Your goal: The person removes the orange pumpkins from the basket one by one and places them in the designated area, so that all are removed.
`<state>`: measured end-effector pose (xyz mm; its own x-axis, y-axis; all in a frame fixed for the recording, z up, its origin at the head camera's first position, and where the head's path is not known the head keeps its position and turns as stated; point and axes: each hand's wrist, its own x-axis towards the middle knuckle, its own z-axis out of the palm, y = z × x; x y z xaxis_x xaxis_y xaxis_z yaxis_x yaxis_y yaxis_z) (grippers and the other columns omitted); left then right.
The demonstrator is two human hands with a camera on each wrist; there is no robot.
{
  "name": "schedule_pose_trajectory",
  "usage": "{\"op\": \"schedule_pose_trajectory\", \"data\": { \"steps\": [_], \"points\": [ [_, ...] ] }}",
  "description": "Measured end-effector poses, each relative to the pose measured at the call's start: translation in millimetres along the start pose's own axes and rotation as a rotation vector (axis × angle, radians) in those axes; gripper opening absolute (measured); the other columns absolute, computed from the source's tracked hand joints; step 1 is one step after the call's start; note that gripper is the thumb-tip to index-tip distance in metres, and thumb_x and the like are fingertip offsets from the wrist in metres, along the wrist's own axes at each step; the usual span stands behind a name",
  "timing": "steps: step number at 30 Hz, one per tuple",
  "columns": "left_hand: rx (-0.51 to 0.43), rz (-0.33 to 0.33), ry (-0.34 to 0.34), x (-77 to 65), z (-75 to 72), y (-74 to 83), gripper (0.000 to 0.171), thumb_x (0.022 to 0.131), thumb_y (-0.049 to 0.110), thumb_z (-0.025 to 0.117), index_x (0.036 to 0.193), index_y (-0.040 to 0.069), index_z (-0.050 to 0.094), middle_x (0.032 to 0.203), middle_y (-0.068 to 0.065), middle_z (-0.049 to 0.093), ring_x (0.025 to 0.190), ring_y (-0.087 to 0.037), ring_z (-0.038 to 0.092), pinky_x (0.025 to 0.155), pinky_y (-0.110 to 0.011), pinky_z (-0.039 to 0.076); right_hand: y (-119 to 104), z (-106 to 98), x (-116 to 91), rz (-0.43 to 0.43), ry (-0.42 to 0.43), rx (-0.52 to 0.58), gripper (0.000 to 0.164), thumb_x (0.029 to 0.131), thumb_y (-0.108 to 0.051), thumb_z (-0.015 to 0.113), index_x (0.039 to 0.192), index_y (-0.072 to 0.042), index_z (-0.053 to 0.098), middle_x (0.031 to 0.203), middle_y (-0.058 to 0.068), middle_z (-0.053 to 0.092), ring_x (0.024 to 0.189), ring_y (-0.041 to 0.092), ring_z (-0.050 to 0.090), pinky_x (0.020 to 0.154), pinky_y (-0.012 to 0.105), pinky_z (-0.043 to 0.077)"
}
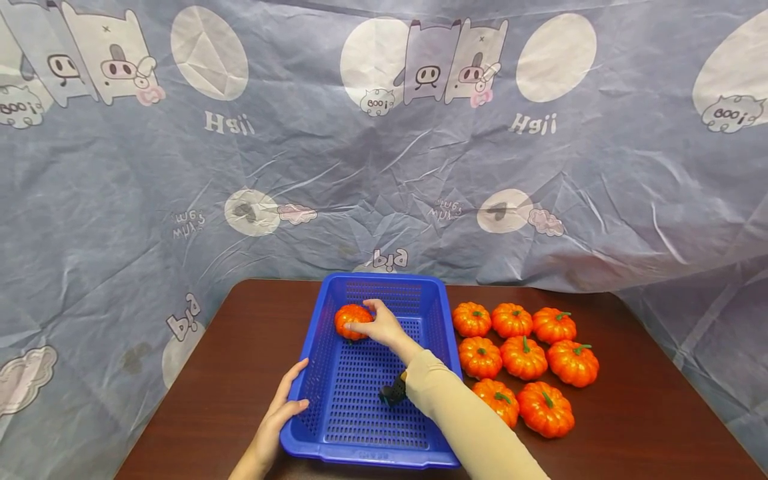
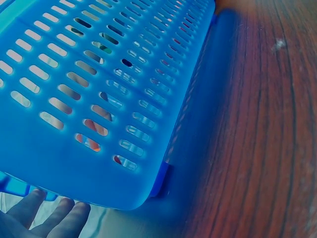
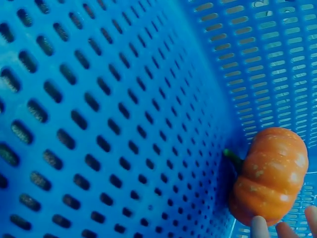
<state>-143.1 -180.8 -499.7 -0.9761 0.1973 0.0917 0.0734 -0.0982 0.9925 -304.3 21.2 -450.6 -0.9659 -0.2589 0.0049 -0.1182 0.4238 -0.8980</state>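
Inside a blue plastic basket (image 1: 372, 427) with slotted walls, an orange pumpkin (image 1: 350, 319) with a green stem lies at the far left. My right hand (image 1: 381, 328) reaches in and holds this pumpkin, thumb across its near side and fingers at its right edge. The right wrist view shows the pumpkin (image 3: 271, 176) tipped on its side, stem toward the slotted surface, fingertips at its lower edge. At the basket's left rim, my left hand (image 1: 277, 413) grips the edge, with thumb and finger tips over it. In the left wrist view its fingers (image 2: 52, 215) meet the rim.
Several more orange pumpkins (image 1: 524, 357) stand in rows right of the basket, close to its wall. The brown table (image 1: 222, 373) extends on both sides. Behind it hangs a grey printed cloth (image 1: 360, 160). A small black device (image 1: 394, 391) sits at the right wrist.
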Motion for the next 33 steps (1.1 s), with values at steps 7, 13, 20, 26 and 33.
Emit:
{"op": "schedule_pose_trajectory", "data": {
  "steps": [7,13,20,26,33],
  "points": [
    [0.012,0.005,0.006,0.1,-0.1,-0.2,0.062,0.09,0.008,0.042,0.148,0.02,0.022,0.147,-0.013,0.02,0.125,-0.028,0.034,0.096,-0.032,0.037,4.9,3.2,1.9,0.042,0.017,0.019,0.072,0.071,-0.014,0.079,0.131,0.003,0.044,0.125,0.023,0.05,0.112,0.036,0.05,0.095,0.048,0.038],
    [-0.007,0.027,-0.012,-1.3,0.6,2.1,0.062,0.09,0.007,0.041,0.148,0.017,0.021,0.146,-0.016,0.02,0.123,-0.027,0.037,0.095,-0.032,0.039,5.6,3.7,2.0,0.084,0.017,0.035,0.078,0.065,-0.007,0.082,0.131,0.003,0.044,0.123,0.023,0.05,0.112,0.037,0.049,0.094,0.048,0.038],
    [0.005,0.019,-0.001,-1.5,1.5,3.7,0.061,0.091,0.008,0.041,0.147,0.018,0.022,0.146,-0.016,0.02,0.123,-0.028,0.036,0.095,-0.033,0.039,6.3,2.7,1.0,0.122,0.008,0.051,0.08,0.062,-0.005,0.083,0.131,0.003,0.044,0.121,0.023,0.055,0.111,0.035,0.052,0.094,0.045,0.04],
    [-0.016,0.012,-0.008,-1.1,1.5,3.4,0.061,0.091,0.008,0.041,0.148,0.018,0.021,0.145,-0.017,0.021,0.123,-0.032,0.035,0.094,-0.037,0.04,7.2,3.0,0.3,0.11,-0.008,-0.032,0.08,0.061,-0.005,0.084,0.13,0.003,0.046,0.116,0.021,0.056,0.107,0.034,0.053,0.094,0.045,0.04],
    [-0.003,0.012,-0.003,-1.0,1.3,2.6,0.061,0.091,0.008,0.041,0.148,0.018,0.022,0.146,-0.015,0.021,0.124,-0.029,0.035,0.095,-0.034,0.039,7.7,3.4,-2.5,0.055,-0.041,-0.19,0.078,0.058,-0.015,0.088,0.124,0.004,0.051,0.108,0.02,0.052,0.099,0.031,0.053,0.091,0.045,0.041]
  ]
}}
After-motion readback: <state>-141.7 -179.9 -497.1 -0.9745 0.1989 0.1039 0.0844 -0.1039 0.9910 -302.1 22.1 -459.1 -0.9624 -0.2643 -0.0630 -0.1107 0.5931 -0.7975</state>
